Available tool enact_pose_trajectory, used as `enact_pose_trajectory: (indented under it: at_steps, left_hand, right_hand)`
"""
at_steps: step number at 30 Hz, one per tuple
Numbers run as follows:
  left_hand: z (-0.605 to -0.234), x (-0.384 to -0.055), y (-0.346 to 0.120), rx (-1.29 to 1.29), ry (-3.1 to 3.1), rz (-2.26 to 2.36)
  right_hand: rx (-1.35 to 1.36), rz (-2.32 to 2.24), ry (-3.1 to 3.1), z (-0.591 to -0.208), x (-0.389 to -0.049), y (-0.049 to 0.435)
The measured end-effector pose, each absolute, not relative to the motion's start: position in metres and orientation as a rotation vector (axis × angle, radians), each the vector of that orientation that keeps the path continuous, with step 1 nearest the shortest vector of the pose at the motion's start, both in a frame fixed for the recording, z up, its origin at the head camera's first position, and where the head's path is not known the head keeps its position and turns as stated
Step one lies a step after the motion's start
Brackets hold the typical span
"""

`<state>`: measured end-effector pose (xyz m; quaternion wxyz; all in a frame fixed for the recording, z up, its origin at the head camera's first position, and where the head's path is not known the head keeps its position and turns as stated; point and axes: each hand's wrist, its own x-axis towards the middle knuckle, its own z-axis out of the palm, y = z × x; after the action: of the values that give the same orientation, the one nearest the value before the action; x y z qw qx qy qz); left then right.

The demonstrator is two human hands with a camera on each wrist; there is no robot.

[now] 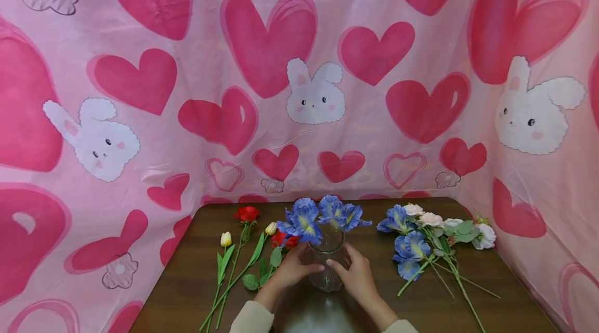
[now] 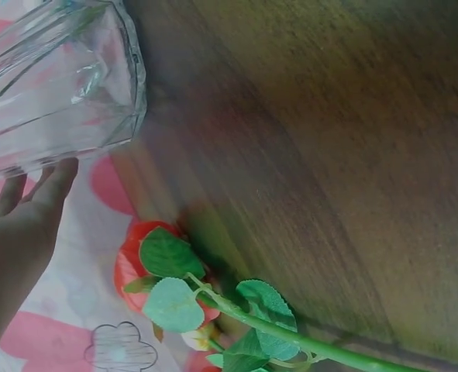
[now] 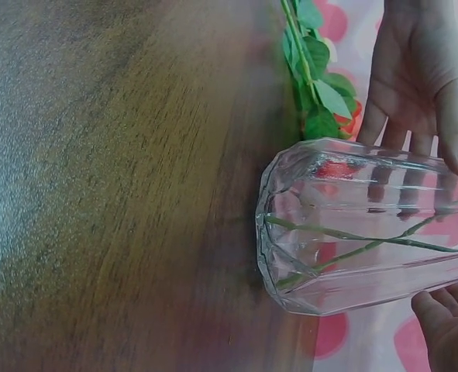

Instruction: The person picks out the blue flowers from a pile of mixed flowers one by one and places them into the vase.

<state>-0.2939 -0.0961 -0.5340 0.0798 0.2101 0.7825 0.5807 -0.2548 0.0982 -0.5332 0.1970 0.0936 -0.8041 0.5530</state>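
Observation:
A clear glass vase (image 1: 326, 273) stands upright at the middle of the table, with blue irises (image 1: 301, 218) leaning out over its rim. Their green stems (image 3: 352, 236) cross inside the glass in the right wrist view. My left hand (image 1: 294, 269) holds the vase from the left, thumb in front and fingers behind it. From the other side my right hand (image 1: 357, 274) grips it, its thumb also across the front. In the left wrist view, the left hand's fingers lie along the glass.
Left of the vase on the brown table (image 1: 173, 291) lie yellow tulips (image 1: 226, 240) and red roses (image 1: 246, 214) with leafy stems. On the right are more blue irises (image 1: 412, 250) and pale pink and white flowers (image 1: 430, 219), stems crossing. A pink heart-print cloth (image 1: 365, 130) hangs around the table.

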Motion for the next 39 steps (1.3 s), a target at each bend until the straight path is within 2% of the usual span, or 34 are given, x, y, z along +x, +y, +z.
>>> enact_pose_trajectory:
  at_steps: [27,33,39]
  left_hand:
    - [-0.538,-0.294,-0.096,0.661,2.568,1.567]
    - [-0.538,-0.294,-0.096,0.630,2.576,1.547]
    - [-0.539,-0.294,-0.095,0.600,2.559,1.574]
  right_hand:
    - [0.308,1.490,-2.285,-0.532,-0.256,0.101]
    - [0.355,1.533,-2.331,-0.527,-0.259,0.112]
    - [0.258,1.470,-2.389,-0.520,-0.261,0.138]
